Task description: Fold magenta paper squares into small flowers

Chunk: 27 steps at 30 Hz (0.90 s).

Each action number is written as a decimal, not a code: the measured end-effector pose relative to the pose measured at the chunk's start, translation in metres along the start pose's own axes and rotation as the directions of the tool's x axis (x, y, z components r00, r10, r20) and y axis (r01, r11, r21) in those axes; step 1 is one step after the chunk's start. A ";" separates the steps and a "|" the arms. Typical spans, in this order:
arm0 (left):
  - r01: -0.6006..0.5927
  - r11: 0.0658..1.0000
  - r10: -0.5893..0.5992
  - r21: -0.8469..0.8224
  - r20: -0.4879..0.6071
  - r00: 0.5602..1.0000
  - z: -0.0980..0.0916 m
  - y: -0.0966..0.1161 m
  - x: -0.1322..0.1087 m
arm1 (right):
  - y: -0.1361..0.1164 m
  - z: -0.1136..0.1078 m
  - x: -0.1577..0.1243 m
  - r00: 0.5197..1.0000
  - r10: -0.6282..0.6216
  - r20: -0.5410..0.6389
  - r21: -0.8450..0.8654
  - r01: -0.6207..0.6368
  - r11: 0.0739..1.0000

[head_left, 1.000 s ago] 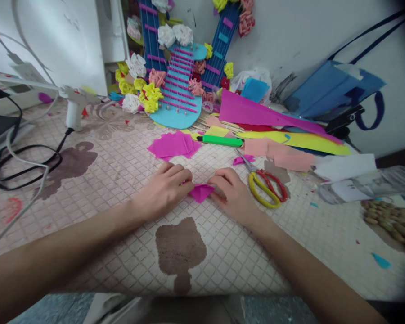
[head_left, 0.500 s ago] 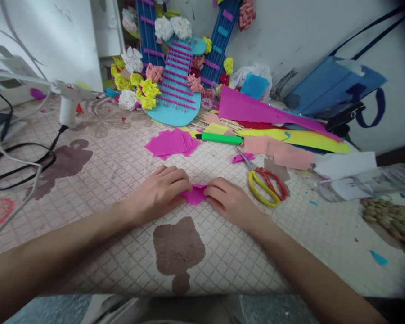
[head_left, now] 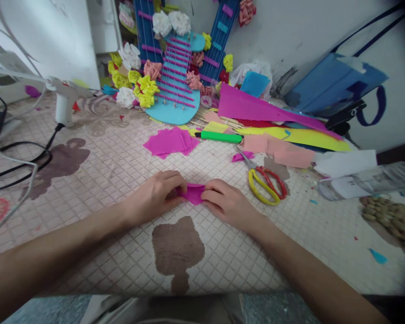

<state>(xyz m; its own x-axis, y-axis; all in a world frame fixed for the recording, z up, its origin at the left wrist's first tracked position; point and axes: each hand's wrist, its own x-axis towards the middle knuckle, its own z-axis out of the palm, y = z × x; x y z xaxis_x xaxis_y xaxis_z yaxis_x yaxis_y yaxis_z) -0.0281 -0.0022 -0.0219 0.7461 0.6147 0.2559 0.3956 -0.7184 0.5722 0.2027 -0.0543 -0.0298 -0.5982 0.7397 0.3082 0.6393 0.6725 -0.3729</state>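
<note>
A small piece of magenta crepe paper [head_left: 194, 194] lies between my two hands, low over the patterned tablecloth, with a fold along its far edge. My left hand [head_left: 162, 191] pinches its left end, fingers closed. The right end is gripped by my right hand [head_left: 227, 200], thumb and fingers together; the fingertips hide the paper's ends. Beyond the hands rests a stack of magenta paper pieces [head_left: 170, 141]. Just right of my right hand lie scissors [head_left: 266, 184] with red and yellow handles, blades pointing away to the left, beside a magenta scrap [head_left: 242, 156].
A green marker-like stick [head_left: 222, 137] and coloured paper strips [head_left: 283, 155] lie behind. Blue guitar-shaped crafts [head_left: 173, 101] with paper flowers lean at the back. A white glue gun [head_left: 64, 105] with cables stands left. Right are a clear bottle [head_left: 367, 182] and a heap of nuts or shells [head_left: 384, 220].
My left hand has shifted slightly and its fingers have curled in more. The paper's far edge now stands folded up. My right hand has barely moved.
</note>
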 end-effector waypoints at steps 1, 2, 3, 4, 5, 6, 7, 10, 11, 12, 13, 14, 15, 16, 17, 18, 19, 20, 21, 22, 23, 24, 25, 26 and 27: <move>0.009 1.000 -0.009 -0.017 -0.002 1.000 0.000 0.001 0.000 | -0.001 0.001 0.000 1.000 0.011 0.001 0.030 -0.012 0.999; 0.013 1.000 -0.013 -0.029 -0.001 1.000 -0.001 0.001 0.001 | -0.002 0.001 0.001 1.000 0.029 0.003 0.064 -0.029 0.997; 0.016 0.999 -0.016 -0.034 0.000 1.000 -0.001 0.002 0.001 | -0.003 0.001 0.002 0.998 0.055 0.004 0.100 -0.056 0.993; 0.021 0.999 -0.021 -0.036 0.000 1.000 -0.001 0.003 0.001 | -0.005 0.001 0.003 0.996 0.090 0.007 0.134 -0.091 0.987; 0.029 0.999 -0.029 -0.037 -0.001 1.000 -0.001 0.004 0.001 | -0.006 0.000 0.004 0.991 0.133 0.010 0.165 -0.133 0.977; 0.037 0.999 -0.038 -0.038 -0.003 0.999 -0.001 0.004 0.001 | -0.008 -0.001 0.005 0.984 0.178 0.014 0.192 -0.177 0.965; 0.047 0.998 -0.048 -0.040 -0.006 0.999 -0.001 0.005 0.001 | -0.010 -0.001 0.006 0.975 0.221 0.018 0.214 -0.220 0.952; 0.070 0.996 -0.071 -0.047 -0.023 0.997 -0.001 0.006 0.001 | -0.015 -0.004 0.010 0.951 0.309 0.024 0.252 -0.305 0.918; 0.073 0.996 -0.074 -0.047 -0.030 0.997 -0.001 0.006 0.001 | -0.016 -0.004 0.011 0.945 0.326 0.025 0.256 -0.322 0.912; 0.075 0.996 -0.076 -0.047 -0.033 0.997 -0.001 0.006 0.001 | -0.017 -0.004 0.012 0.940 0.341 0.026 0.256 -0.336 0.907; 0.077 0.996 -0.078 -0.046 -0.035 0.996 -0.001 0.007 0.002 | -0.018 -0.004 0.013 0.935 0.355 0.024 0.254 -0.349 0.902; 0.080 0.996 -0.082 -0.044 -0.035 0.996 -0.001 0.007 0.002 | -0.018 -0.004 0.013 0.929 0.368 0.020 0.251 -0.361 0.898; 0.085 0.995 -0.087 -0.043 -0.035 0.996 -0.001 0.008 0.002 | -0.019 -0.003 0.014 0.924 0.382 0.015 0.249 -0.374 0.893; 0.090 0.995 -0.092 -0.042 -0.036 0.995 0.000 0.008 0.002 | -0.019 -0.002 0.014 0.919 0.395 0.010 0.248 -0.385 0.889; 0.095 0.995 -0.096 -0.042 -0.036 0.995 0.000 0.008 0.002 | -0.020 -0.002 0.015 0.915 0.404 0.006 0.248 -0.393 0.885; 0.096 0.995 -0.098 -0.041 -0.038 0.994 0.000 0.008 0.003 | -0.020 -0.001 0.015 0.912 0.411 0.002 0.250 -0.398 0.883; 0.096 0.995 -0.098 -0.040 -0.040 0.994 0.000 0.008 0.003 | -0.020 0.000 0.015 0.910 0.414 0.000 0.254 -0.401 0.880; 0.095 0.995 -0.096 -0.038 -0.042 0.994 0.000 0.008 0.003 | -0.020 0.001 0.015 0.909 0.416 -0.001 0.257 -0.402 0.879; 0.093 0.995 -0.095 -0.036 -0.045 0.994 0.001 0.008 0.003 | -0.020 0.001 0.014 0.909 0.416 -0.004 0.260 -0.401 0.879; 0.093 0.995 -0.094 -0.035 -0.047 0.994 0.001 0.008 0.003 | -0.020 0.001 0.014 0.910 0.415 -0.007 0.263 -0.399 0.879; 0.093 0.995 -0.095 -0.035 -0.048 0.994 0.002 0.008 0.003 | -0.020 0.001 0.014 0.910 0.414 -0.008 0.267 -0.397 0.878; 0.093 0.995 -0.095 -0.035 -0.050 0.994 0.002 0.008 0.003 | -0.020 0.001 0.014 0.910 0.414 -0.010 0.272 -0.396 0.877; 0.093 0.995 -0.095 -0.036 -0.050 0.994 0.003 0.008 0.003 | -0.020 0.000 0.013 0.911 0.412 -0.010 0.277 -0.394 0.876; 0.092 0.995 -0.094 -0.035 -0.051 0.994 0.003 0.008 0.003 | -0.020 0.000 0.013 0.911 0.412 -0.010 0.283 -0.392 0.875; 0.092 0.995 -0.093 -0.034 -0.050 0.994 0.003 0.008 0.003 | -0.020 0.000 0.013 0.912 0.411 -0.008 0.287 -0.392 0.874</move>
<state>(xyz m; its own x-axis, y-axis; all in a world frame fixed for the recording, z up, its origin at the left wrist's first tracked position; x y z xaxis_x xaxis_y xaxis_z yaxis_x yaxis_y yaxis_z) -0.0208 -0.0068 -0.0193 0.6782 0.6946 0.2401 0.4439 -0.6475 0.6194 0.1826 -0.0579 -0.0182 -0.2785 0.9509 0.1348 0.6547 0.2907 -0.6978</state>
